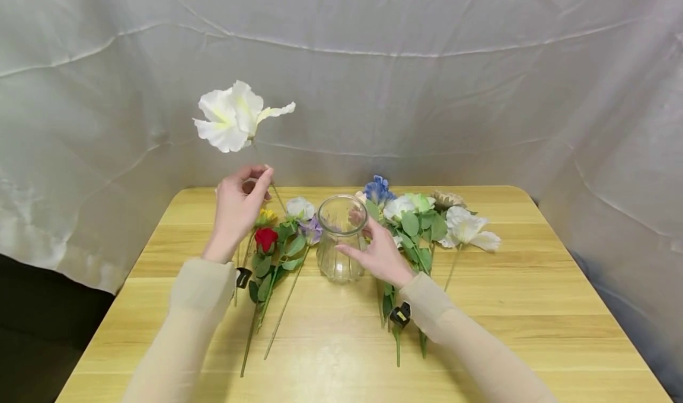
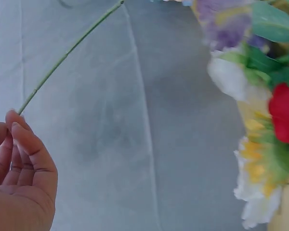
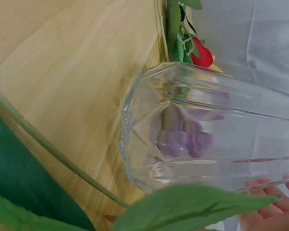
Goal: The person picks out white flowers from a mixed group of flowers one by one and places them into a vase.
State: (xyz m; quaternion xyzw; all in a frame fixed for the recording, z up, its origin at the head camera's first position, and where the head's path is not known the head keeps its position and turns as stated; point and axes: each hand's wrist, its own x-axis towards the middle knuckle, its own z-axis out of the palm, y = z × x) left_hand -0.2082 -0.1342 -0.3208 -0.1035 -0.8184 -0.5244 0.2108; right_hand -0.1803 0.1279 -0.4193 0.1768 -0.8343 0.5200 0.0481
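Observation:
My left hand (image 1: 242, 204) pinches the thin green stem (image 2: 50, 72) of a large white artificial flower (image 1: 235, 115), raised above the table's back left. The stem's lower end slants toward the vase without reaching its mouth. A clear ribbed glass vase (image 1: 341, 261) stands upright mid-table, with no stem seen inside. Around its right side my right hand (image 1: 383, 258) is curved, thumb in front and fingers behind. Part of those fingers (image 3: 272, 204) shows at the vase's edge in the right wrist view.
Left of the vase lie a red rose (image 1: 265, 239), a purple flower (image 1: 311, 230) and other blooms, stems toward me. On the right are a blue flower (image 1: 379, 189), a white flower (image 1: 463, 225) and leafy stems. Grey cloth (image 1: 373, 106) hangs behind the wooden table (image 1: 331, 361).

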